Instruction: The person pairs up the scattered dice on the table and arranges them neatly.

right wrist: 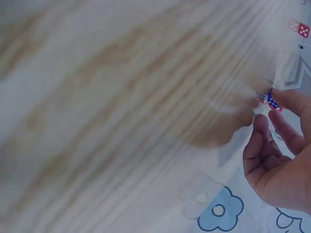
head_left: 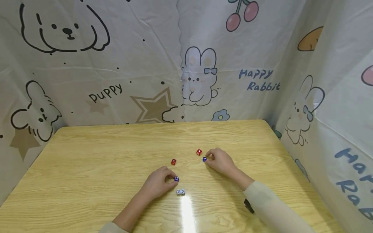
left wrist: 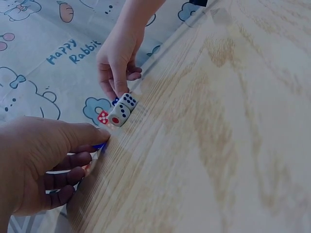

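On the wooden table, my left hand [head_left: 158, 182] pinches a blue die [head_left: 176, 179] between thumb and fingertips. Only a blue sliver of that die [left wrist: 99, 145] shows in the left wrist view. Farther right, my right hand [head_left: 220, 160] holds a second blue die [head_left: 204, 159] at its fingertips. The right wrist view shows this die [right wrist: 273, 101] partly covered by the thumb. One red die [head_left: 199, 151] lies just behind the right hand's die. Another red die [head_left: 173, 161] sits beyond the left hand. Two white dice [head_left: 181, 192] stand side by side nearer me.
The light wooden table [head_left: 96, 161] reaches back to a printed cloth [head_left: 157, 64] hanging behind it. More of this cloth hangs along the right side. A bright light reflection lies on the tabletop in front of the white dice.
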Available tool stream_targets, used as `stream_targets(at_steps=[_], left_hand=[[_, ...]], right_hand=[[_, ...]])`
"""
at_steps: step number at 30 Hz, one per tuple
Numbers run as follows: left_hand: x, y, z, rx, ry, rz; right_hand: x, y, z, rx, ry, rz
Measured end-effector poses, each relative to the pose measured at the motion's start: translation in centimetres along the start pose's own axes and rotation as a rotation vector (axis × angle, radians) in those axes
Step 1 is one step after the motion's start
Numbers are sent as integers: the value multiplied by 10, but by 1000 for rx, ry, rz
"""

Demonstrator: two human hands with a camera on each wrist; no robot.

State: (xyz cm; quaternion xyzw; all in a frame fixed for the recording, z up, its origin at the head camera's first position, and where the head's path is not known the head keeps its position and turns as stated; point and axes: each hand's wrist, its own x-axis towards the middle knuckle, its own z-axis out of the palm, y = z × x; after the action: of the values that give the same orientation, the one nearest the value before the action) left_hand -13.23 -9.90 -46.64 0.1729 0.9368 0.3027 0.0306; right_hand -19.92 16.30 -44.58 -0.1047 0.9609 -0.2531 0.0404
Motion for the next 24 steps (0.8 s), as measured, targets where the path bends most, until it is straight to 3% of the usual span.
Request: stream_targets(at_steps=[24], left_hand=[[-1,1,0,-12,10,14]], right_hand=[[-7,-4,-2,8,2,-29]])
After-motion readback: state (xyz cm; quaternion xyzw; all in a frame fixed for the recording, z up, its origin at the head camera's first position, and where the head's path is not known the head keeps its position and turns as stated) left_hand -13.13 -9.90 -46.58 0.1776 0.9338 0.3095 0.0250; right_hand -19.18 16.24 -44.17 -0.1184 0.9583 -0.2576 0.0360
